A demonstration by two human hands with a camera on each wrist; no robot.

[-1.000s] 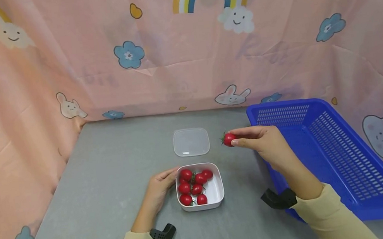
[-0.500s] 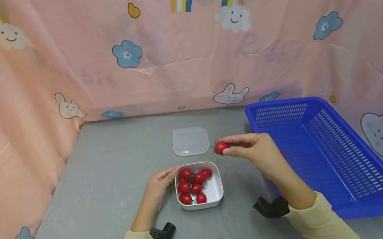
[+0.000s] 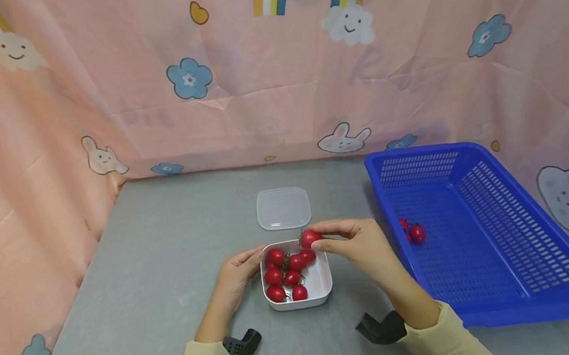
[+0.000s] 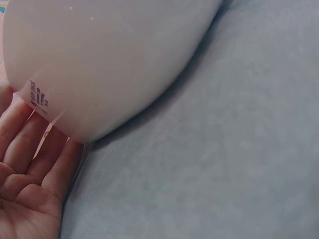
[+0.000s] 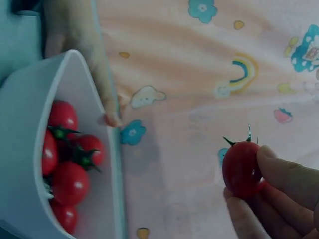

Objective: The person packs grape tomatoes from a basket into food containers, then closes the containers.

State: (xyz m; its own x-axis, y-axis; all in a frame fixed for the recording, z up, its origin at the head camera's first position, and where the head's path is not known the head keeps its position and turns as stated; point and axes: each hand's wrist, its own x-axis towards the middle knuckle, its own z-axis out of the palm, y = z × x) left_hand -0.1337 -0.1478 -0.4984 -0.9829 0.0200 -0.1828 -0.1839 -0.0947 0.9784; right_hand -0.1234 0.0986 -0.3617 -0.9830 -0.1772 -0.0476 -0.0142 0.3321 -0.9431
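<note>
Here on the left, my left hand (image 3: 235,278) lies with fingers extended against the white, rounded-square plastic box (image 3: 300,304), probably to stop it sliding on the grey tabletop (image 3: 189,210). Just beyond sits the clear, rounded-square plastic lid (image 3: 283,208), off, leaving the box uncovered; glossy red cherry tomatoes (image 3: 292,279) crowd its left side. And there, above the far right corner, one red, green-stemmed tomato (image 3: 309,237), pinched between thumb and fingers of my right hand (image 3: 359,245), lightly, I'd judge, against bruising. Far right, the blue perforated plastic basket (image 3: 538,313) holds more red tomatoes (image 3: 418,234), within easy reach.
</note>
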